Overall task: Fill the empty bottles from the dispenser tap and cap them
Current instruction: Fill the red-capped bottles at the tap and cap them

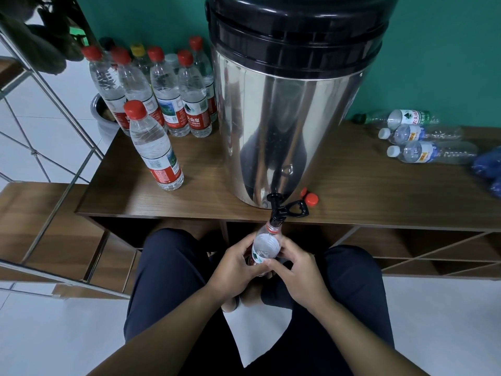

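Under the tap (277, 211), the left hand (235, 270) and right hand (295, 270) both hold one bottle (266, 246). Its open top sits right below the spout.

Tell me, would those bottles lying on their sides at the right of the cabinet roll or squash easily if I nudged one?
Probably both. The lying bottles look empty and clear, so likely light and easily dented. Being round and on their sides on the smooth wooden top, they would likely roll toward the front or back; their caps seem on, which may stiffen them slightly.

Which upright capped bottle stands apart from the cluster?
The red-capped bottle nearest the table's front edge, alone in front of the back-left cluster beside the dispenser.
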A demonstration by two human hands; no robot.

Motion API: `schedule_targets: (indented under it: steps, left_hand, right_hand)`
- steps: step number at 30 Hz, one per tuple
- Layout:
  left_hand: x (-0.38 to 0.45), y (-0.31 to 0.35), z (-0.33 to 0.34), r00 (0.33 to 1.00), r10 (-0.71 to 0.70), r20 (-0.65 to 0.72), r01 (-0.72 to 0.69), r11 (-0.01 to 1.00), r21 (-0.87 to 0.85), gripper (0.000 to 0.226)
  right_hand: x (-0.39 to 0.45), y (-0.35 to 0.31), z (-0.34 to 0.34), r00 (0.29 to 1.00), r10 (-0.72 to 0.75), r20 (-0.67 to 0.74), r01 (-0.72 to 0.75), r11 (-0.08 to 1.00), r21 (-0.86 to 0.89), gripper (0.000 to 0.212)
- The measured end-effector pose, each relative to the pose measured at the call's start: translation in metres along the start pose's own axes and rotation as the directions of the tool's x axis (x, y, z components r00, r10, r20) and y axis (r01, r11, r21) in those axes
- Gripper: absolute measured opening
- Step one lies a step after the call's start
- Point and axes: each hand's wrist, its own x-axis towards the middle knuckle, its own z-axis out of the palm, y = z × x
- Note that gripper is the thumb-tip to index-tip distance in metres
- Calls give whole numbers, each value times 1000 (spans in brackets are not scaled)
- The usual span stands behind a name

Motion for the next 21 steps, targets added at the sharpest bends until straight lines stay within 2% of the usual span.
schedule_targets:
  steps: [21]
  left_hand:
    - [-2,7,0,1000,9,2,-9,1000,8,68]
  right_hand:
    - [0,0,-1,1000,5,8,-5,1000,-13,53]
